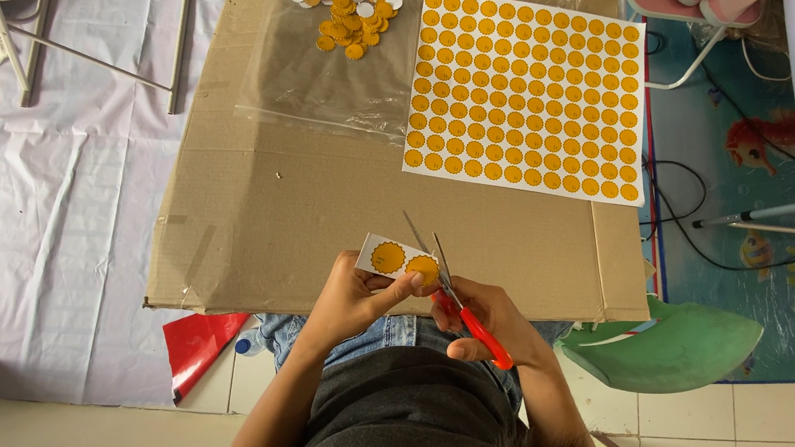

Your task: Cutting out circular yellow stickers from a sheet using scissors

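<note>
Small paper strip [393, 258] with two orange scalloped discs is pinched in left hand [353, 292], grip closed on it, above the near edge of the cardboard-covered tabletop [253, 230]. Red-handled scissors [453, 296] are held in right hand [489, 323], blades parted at the strip's right disc. Full disc sheet [527, 93] and a pile of cut discs [345, 3] are laid farther back.

Red-handled scissors [453, 296]; white sheet [528, 93] patterned with orange-yellow circles; brown cardboard [265, 202]; green chair [674, 348].
</note>
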